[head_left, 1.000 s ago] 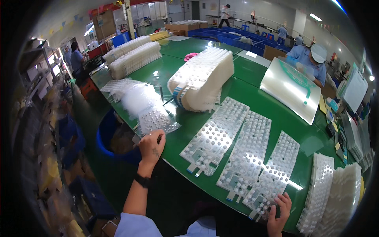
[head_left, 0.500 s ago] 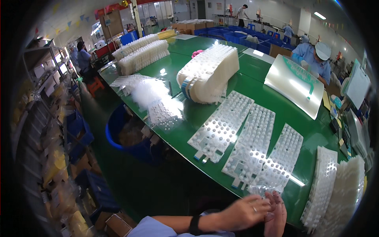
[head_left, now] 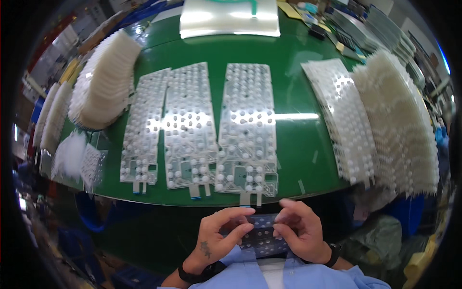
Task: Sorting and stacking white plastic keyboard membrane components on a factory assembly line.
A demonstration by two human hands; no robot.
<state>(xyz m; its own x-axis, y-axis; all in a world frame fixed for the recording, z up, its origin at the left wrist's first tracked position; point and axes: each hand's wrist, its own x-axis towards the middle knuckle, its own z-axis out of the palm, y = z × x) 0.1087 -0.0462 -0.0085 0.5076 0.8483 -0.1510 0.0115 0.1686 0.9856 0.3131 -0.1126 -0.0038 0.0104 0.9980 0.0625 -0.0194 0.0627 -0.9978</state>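
Low, near chest: left hand [head_left: 222, 234] and right hand [head_left: 299, 230] pinch clear dotted sheet [head_left: 262, 236], fingers curled.

You held a small clear plastic membrane sheet dotted with white rubber domes [head_left: 262, 235] close to your chest, below the near edge of the green table. It lay roughly flat and level, its long side running left to right, with several rows of domes facing up. Your left hand [head_left: 219, 238] pinched its left end between thumb and fingers, and your right hand [head_left: 301, 231] gripped its right end and upper edge. Much of the sheet was hidden under your fingers.
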